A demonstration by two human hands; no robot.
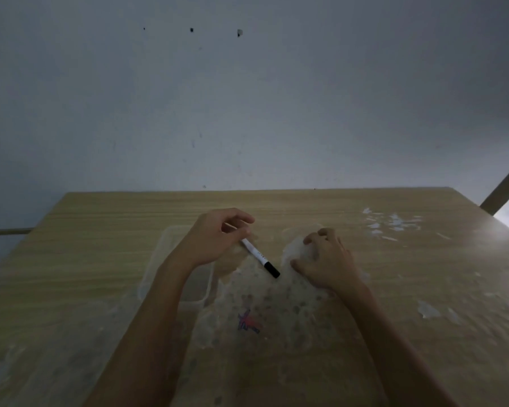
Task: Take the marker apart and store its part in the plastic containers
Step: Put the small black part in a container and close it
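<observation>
I see a plain grey wall [247, 98] filling the upper view, dotted with a few small holes, and below it the wooden bench [394, 289], its far edge running against that wall. The bench top is worn, with pale flaking patches toward the far right corner and a red and blue scribble [249, 321] near the middle. The light is dim.

A clear plastic container [177, 277] sits left of centre, lying under my left forearm. A second clear container [299, 251] sits just right of centre, and my right hand [326, 262] rests on top of it, fingers spread and curled over it, though the blur keeps me from saying how firmly.

My left hand [215, 236] holds the marker [259, 257], fingers closed round the upper end of its white barrel. The marker's long axis runs diagonally, from the left hand at the far left down toward me and to the right, ending in the black cap [272, 270]. That cap hangs in the gap between both hands, just beside the right thumb. I judge the right hand is the nearer one to pull the cap; the marker looks whole.
</observation>
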